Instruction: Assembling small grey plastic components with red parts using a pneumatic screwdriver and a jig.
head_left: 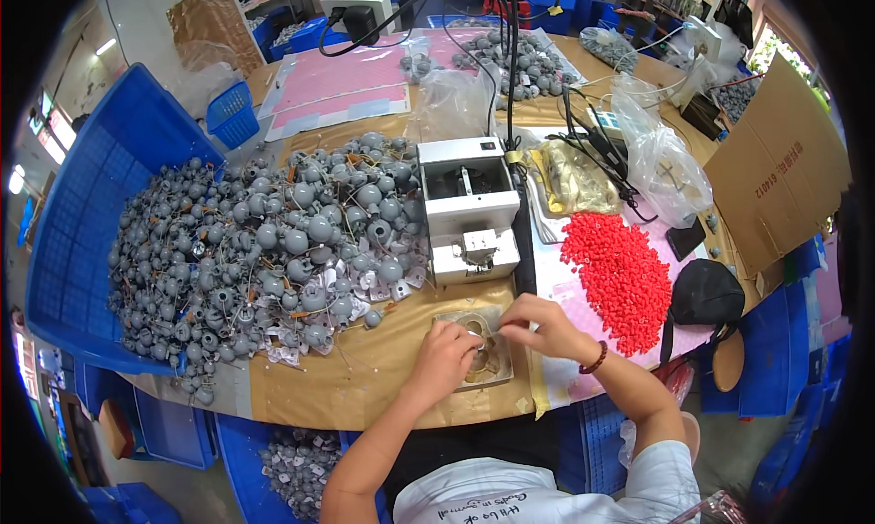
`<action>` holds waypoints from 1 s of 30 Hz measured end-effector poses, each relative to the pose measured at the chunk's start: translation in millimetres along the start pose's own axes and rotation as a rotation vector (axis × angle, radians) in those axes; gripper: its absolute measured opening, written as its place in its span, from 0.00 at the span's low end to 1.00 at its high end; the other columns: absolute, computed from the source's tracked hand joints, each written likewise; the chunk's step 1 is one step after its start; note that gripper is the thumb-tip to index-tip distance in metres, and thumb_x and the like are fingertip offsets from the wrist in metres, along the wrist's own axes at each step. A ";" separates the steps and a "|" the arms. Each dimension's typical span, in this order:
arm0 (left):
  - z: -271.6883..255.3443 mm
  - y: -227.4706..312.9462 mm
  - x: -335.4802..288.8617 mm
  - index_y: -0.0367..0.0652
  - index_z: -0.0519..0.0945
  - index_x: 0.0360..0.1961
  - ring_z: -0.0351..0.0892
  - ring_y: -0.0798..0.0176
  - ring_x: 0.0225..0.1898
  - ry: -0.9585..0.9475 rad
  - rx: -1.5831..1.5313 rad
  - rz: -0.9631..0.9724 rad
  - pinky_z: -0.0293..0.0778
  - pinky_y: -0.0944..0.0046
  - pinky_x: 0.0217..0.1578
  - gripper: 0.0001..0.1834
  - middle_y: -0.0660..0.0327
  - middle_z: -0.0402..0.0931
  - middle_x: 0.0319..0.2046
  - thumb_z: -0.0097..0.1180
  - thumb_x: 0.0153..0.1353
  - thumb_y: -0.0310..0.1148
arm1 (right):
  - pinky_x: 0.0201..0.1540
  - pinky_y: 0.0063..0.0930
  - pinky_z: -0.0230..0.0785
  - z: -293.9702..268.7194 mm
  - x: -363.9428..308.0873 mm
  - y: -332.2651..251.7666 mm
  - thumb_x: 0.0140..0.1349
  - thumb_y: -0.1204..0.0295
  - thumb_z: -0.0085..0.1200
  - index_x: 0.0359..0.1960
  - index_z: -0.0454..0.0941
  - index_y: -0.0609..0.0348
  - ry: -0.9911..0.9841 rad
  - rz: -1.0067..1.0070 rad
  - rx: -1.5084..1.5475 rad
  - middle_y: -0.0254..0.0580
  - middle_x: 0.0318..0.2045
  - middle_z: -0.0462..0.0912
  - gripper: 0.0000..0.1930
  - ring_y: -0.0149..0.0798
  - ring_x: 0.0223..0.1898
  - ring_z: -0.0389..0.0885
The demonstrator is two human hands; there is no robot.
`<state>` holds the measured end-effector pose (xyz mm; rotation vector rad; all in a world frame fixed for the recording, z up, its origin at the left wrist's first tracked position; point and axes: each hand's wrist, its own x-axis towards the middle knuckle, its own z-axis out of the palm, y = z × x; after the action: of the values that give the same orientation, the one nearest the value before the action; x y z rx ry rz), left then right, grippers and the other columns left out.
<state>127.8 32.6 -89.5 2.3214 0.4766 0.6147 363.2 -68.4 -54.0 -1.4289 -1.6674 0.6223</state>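
My left hand (pixel 445 355) is closed in a pinch, with a small white piece (pixel 478 339) showing at its fingertips. My right hand (pixel 550 328) is also pinched, its fingertips close beside the left ones; whatever they hold is too small to make out. Both hands are over a square metal fixture plate (pixel 498 369) with a rounded recess, lying on the brown-covered table. Just beyond the plate stands a white bench machine (pixel 469 212) with an open front. Left of it spreads a big heap of grey ball-shaped parts (pixel 296 241) with thin wires.
A large blue crate (pixel 68 251) lies tipped at the left, grey parts spilling from it. Small red plastic pieces (pixel 620 282) are piled at the right, near a black pouch (pixel 706 292). Clear bags (pixel 670 173), cables and a cardboard sheet (pixel 779 164) stand further right.
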 end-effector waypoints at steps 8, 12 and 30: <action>-12.3 16.9 4.9 0.44 0.79 0.58 0.70 0.43 0.59 0.012 -0.016 -0.188 0.71 0.49 0.60 0.27 0.52 0.73 0.52 0.70 0.56 0.26 | 0.40 0.38 0.75 50.7 0.8 14.4 0.58 0.74 0.70 0.38 0.83 0.55 0.111 -0.332 -0.256 0.37 0.35 0.85 0.09 0.42 0.36 0.84; -45.4 1.4 18.0 0.45 0.78 0.59 0.69 0.44 0.63 0.054 0.186 -0.142 0.69 0.47 0.61 0.26 0.54 0.73 0.55 0.66 0.58 0.24 | 0.46 0.37 0.73 56.8 -0.6 16.3 0.57 0.70 0.69 0.38 0.83 0.52 0.053 -0.456 -0.462 0.33 0.37 0.83 0.09 0.40 0.42 0.81; -153.4 57.0 40.8 0.46 0.79 0.52 0.76 0.48 0.51 0.352 0.206 -0.036 0.75 0.52 0.52 0.28 0.53 0.74 0.47 0.72 0.49 0.21 | 0.58 0.46 0.73 41.2 0.6 -11.4 0.60 0.69 0.72 0.62 0.75 0.56 0.142 -0.267 -0.228 0.49 0.55 0.80 0.29 0.52 0.57 0.78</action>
<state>87.1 92.2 63.0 2.3960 0.7735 1.0048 322.5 -64.5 -66.6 -1.3393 -1.8178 0.1820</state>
